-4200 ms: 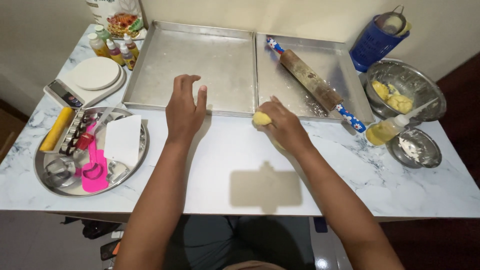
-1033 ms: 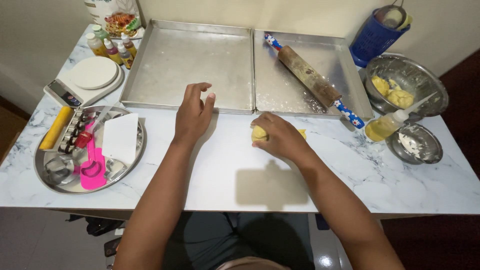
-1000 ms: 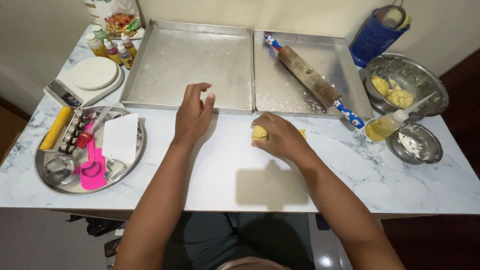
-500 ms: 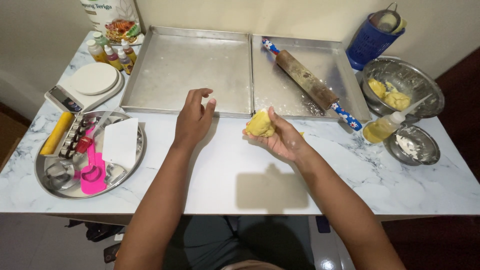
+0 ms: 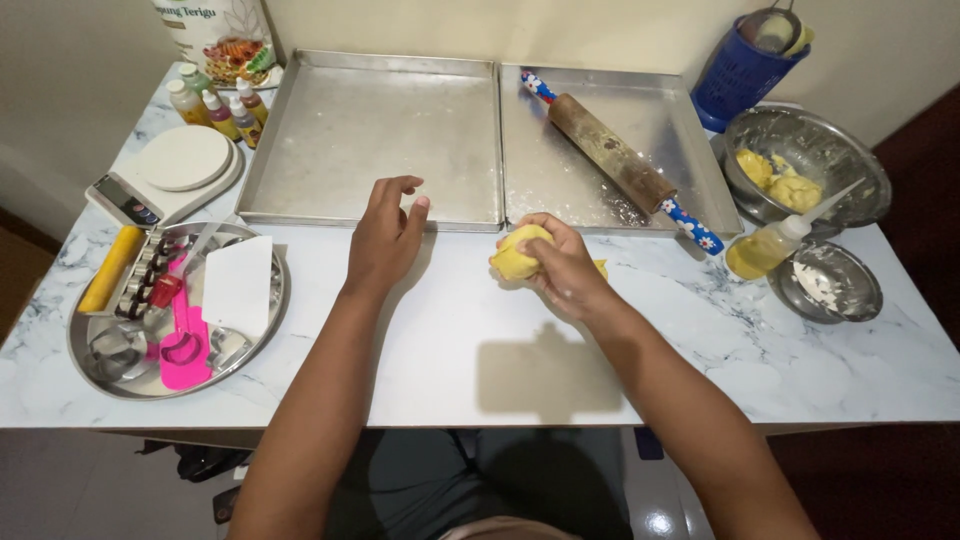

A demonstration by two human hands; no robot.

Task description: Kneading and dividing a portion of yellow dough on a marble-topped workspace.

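My right hand [image 5: 562, 268] grips a yellow lump of dough [image 5: 518, 254], lifted a little off the white marble table [image 5: 480, 350] just in front of the two metal baking trays. My left hand [image 5: 385, 238] hovers to the left of the dough with its fingers loosely curled and holds nothing. It is near the front rim of the left tray [image 5: 370, 135]. A wooden rolling pin [image 5: 612, 163] with patterned blue handles lies diagonally in the right tray [image 5: 690, 150].
A metal bowl [image 5: 840, 150] with more yellow dough, a squeeze bottle [image 5: 775, 245] and a small dish [image 5: 830, 283] sit at the right. At the left stand a round tray [image 5: 175, 310] of cutters with a pink spatula, a kitchen scale [image 5: 170, 172] and small colouring bottles [image 5: 215, 105].
My right hand pressed the dough on the table earlier, then picked it up and turned it toward my left hand. My left hand's fingers have curled and lifted off the table.
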